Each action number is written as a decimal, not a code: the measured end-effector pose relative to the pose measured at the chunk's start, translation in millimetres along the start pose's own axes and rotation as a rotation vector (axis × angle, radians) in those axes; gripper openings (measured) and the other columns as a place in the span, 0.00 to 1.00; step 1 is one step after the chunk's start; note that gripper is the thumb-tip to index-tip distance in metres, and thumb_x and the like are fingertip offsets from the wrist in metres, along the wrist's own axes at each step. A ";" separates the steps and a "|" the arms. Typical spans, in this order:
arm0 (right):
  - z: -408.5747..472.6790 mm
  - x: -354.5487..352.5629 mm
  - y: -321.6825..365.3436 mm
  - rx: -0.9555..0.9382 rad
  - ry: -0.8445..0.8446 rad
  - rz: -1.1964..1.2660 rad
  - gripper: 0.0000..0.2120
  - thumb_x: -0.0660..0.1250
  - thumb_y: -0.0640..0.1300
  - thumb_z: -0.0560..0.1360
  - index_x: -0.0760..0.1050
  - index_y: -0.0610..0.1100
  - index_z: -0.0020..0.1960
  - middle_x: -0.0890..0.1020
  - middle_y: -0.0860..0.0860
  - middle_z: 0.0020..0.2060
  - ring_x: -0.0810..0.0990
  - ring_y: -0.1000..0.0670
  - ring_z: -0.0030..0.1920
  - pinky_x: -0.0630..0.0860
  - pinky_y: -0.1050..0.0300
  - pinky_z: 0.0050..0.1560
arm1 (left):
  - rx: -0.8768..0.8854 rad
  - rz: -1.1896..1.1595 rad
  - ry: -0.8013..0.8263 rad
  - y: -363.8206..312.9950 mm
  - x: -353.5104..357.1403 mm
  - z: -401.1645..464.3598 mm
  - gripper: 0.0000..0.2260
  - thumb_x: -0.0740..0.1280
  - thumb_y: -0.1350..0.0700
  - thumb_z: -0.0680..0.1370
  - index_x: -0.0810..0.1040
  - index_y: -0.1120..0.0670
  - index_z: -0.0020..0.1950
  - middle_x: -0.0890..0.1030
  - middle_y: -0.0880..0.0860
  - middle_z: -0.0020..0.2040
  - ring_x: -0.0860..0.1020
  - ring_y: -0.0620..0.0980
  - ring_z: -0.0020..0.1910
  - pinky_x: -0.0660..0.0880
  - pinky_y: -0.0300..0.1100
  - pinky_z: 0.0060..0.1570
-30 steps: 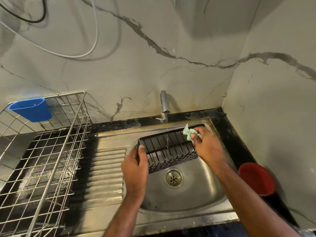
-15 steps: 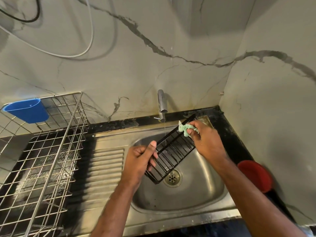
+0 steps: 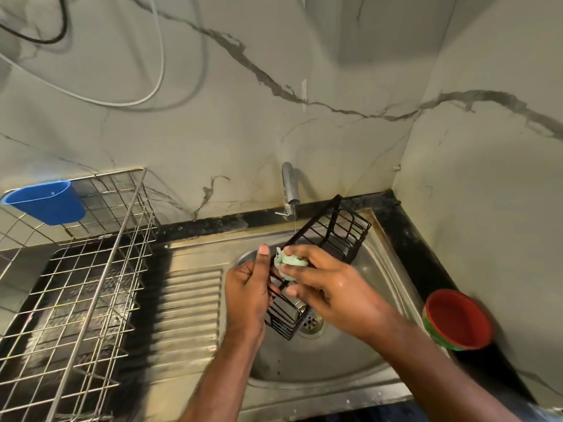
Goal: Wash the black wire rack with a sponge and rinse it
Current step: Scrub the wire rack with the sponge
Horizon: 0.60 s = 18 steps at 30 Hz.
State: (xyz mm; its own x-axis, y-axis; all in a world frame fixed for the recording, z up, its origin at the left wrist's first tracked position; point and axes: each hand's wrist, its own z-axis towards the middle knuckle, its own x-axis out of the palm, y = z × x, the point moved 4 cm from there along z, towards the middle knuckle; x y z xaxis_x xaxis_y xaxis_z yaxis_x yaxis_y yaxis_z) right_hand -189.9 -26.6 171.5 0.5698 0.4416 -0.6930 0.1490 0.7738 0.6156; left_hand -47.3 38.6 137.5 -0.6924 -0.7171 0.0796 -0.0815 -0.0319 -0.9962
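Over the sink [image 3: 380,257], the black wire rack [image 3: 332,239] is now tilting steeply, its far end beside the tap [image 3: 288,185]. The left hand [image 3: 246,287] is clamping its near end while the right hand [image 3: 329,284], fingers pinching the sponge [image 3: 288,261], is sliding down from the far end (scrubbing continues; a thin stream is running).

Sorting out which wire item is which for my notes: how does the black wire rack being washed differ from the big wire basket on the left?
The black wire rack is dark, narrow and small; the wire basket is silvery and much larger. The rack is held tilted over the sink by the left hand, while the right hand presses a green sponge on it; the basket stands upright on the counter, untouched, with a blue cup on its rim. Both are open wire grids.
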 end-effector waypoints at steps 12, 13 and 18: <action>24.9 -84.3 -63.1 0.225 -0.307 -0.161 0.19 0.64 0.30 0.79 0.79 0.47 0.64 0.80 0.50 0.57 0.82 0.52 0.54 0.80 0.50 0.58 | 0.064 0.034 -0.084 -28.0 0.3 -9.6 0.17 0.69 0.50 0.79 0.83 0.58 0.33 0.84 0.56 0.31 0.72 0.45 0.19 0.68 0.35 0.23; 25.4 -84.0 -62.7 0.251 -0.290 -0.186 0.22 0.62 0.30 0.80 0.76 0.50 0.68 0.80 0.50 0.58 0.81 0.53 0.53 0.80 0.52 0.59 | 0.064 0.035 -0.086 -28.4 0.4 -9.9 0.17 0.69 0.51 0.79 0.84 0.58 0.33 0.84 0.56 0.32 0.72 0.45 0.19 0.69 0.35 0.23; 21.5 -62.8 -46.0 0.219 -0.163 -0.396 0.27 0.62 0.29 0.78 0.72 0.52 0.72 0.73 0.48 0.70 0.76 0.49 0.66 0.72 0.61 0.63 | 0.068 0.020 -0.132 -28.8 -2.8 -10.3 0.16 0.69 0.52 0.79 0.84 0.59 0.34 0.84 0.56 0.32 0.73 0.46 0.20 0.67 0.32 0.22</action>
State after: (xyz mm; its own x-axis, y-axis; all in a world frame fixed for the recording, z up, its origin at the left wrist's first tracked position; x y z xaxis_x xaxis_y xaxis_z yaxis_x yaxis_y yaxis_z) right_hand -215.2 -99.7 194.8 0.5515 0.0422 -0.8331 0.5367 0.7466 0.3931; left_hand -50.4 48.8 166.3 -0.5925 -0.8034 0.0590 -0.0169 -0.0609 -0.9980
